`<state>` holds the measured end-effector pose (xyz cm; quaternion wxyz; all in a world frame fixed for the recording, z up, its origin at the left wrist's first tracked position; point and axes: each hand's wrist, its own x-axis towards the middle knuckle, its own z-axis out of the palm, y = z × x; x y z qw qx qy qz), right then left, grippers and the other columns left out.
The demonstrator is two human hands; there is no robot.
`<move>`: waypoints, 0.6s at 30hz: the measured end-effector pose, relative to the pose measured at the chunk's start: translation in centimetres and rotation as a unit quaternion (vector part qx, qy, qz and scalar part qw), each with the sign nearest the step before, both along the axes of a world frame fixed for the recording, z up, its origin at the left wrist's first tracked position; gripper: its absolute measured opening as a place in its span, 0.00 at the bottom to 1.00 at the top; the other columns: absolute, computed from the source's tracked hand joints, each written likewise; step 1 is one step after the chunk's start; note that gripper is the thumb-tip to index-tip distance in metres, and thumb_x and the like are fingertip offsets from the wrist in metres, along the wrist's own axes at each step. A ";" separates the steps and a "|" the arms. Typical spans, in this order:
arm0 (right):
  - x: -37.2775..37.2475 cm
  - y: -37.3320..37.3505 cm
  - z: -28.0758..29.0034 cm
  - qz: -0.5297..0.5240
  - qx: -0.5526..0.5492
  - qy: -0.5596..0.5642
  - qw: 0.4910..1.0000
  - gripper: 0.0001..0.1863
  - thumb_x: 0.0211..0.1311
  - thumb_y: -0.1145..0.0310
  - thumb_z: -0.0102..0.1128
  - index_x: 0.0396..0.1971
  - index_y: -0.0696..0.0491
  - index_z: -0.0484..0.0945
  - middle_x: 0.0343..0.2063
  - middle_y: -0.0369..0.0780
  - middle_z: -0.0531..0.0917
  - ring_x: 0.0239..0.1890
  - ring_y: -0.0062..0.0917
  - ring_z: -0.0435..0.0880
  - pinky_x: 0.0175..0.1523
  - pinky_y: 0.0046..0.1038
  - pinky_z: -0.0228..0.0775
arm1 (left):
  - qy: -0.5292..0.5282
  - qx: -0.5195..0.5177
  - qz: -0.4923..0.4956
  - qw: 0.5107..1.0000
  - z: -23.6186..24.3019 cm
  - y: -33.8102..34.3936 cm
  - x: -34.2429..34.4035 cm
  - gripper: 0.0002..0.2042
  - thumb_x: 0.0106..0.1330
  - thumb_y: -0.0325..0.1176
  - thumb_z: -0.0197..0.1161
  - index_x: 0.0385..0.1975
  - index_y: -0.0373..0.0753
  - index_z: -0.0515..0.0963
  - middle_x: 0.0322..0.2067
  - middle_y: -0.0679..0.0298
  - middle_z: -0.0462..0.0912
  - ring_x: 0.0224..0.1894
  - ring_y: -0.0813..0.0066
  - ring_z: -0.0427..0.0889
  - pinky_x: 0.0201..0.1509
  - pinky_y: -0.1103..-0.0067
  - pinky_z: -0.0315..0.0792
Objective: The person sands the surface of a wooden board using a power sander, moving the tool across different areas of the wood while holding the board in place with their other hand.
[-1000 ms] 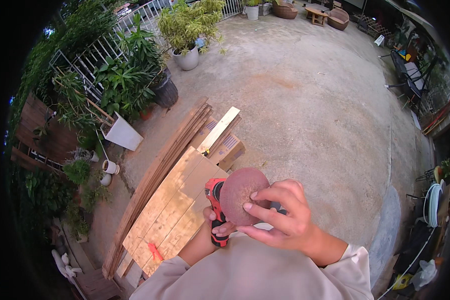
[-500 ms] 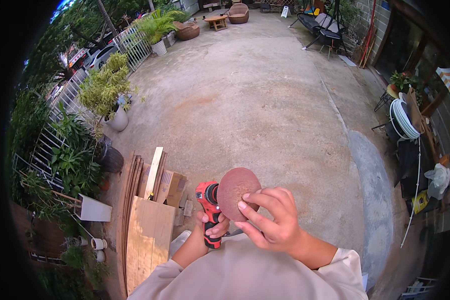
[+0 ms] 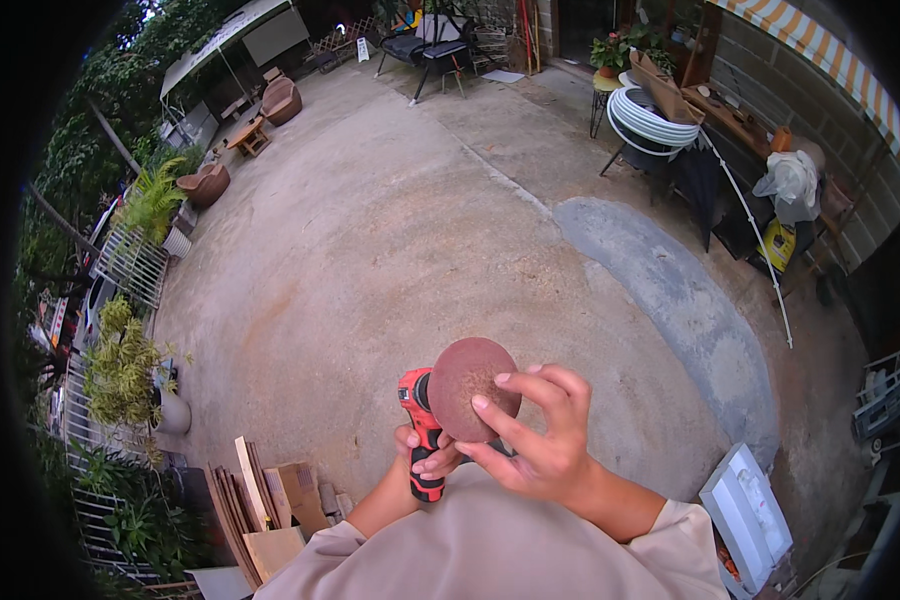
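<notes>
So from over here I've got the left grip (image 3: 435, 461) wrapped round the red power tool (image 3: 425, 427) in front of the shirt (image 3: 450, 550), right grip (image 3: 552, 440) splayed on its sanding disc (image 3: 460, 385), and I'd brace the handle (image 3: 428, 486) and press evenly.

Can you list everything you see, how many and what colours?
Handheld power tool: one, red and black, lower centre
Round sanding disc: one, dull red, at the tool's front
Wooden boards: several, brown and pale, lower left
Cardboard box: at least one, brown, beside the boards
Wicker chairs: two, brown, upper left
Low wooden table: one, brown, between the chairs
Leafy plants: several, green, mostly left
Barred fence: one, whitish, left
Tubing coil: one, white, upper right
Striped awning: one, orange and white, top right
Concrete floor: one, grey, centre
Shirt: one, beige, bottom
Left hand: one, bare, gripping the tool
Right hand: one, bare, touching the disc
</notes>
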<state>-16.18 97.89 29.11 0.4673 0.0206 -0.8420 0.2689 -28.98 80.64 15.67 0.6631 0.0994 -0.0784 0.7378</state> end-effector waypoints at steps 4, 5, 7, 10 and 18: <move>1.8 3.1 0.1 -0.074 0.013 0.009 0.997 0.22 0.42 0.61 0.75 0.42 0.45 0.85 0.49 0.39 0.77 0.50 0.37 0.68 0.51 0.37 0.64 | -0.004 0.002 -0.101 0.995 0.7 6.1 -0.7 0.18 0.51 0.33 0.66 0.36 0.27 0.72 0.19 0.57 0.78 0.15 0.75 0.80 0.16 0.85 0.76; 2.2 3.9 0.1 -0.097 0.013 0.006 0.995 0.22 0.42 0.61 0.75 0.42 0.45 0.85 0.49 0.39 0.77 0.50 0.37 0.68 0.51 0.37 0.64 | -0.001 0.012 -0.134 0.991 1.1 7.5 -0.8 0.18 0.51 0.33 0.66 0.37 0.27 0.71 0.19 0.57 0.79 0.15 0.75 0.80 0.17 0.85 0.76; 3.0 5.3 0.1 -0.119 0.016 0.000 0.993 0.20 0.43 0.64 0.74 0.42 0.44 0.85 0.49 0.38 0.77 0.50 0.36 0.68 0.52 0.37 0.63 | 0.001 0.020 -0.185 0.983 1.6 10.5 -0.8 0.18 0.51 0.33 0.66 0.37 0.27 0.71 0.19 0.57 0.79 0.16 0.75 0.80 0.17 0.85 0.76; 3.9 7.7 -0.4 -0.172 0.016 0.002 0.985 0.21 0.45 0.64 0.72 0.44 0.44 0.84 0.50 0.38 0.77 0.52 0.37 0.68 0.54 0.38 0.61 | -0.008 0.016 -0.228 0.974 0.6 14.9 -0.9 0.18 0.52 0.32 0.66 0.38 0.27 0.71 0.19 0.57 0.78 0.15 0.75 0.80 0.17 0.86 0.76; 5.5 15.6 -0.4 -0.279 0.005 -0.127 0.952 0.29 0.58 0.50 0.61 0.57 0.48 0.76 0.62 0.46 0.72 0.63 0.46 0.65 0.61 0.45 0.55 | -0.060 0.080 -0.378 0.920 -3.1 27.9 -1.4 0.23 0.54 0.32 0.61 0.49 0.28 0.68 0.23 0.55 0.80 0.18 0.73 0.81 0.23 0.81 0.80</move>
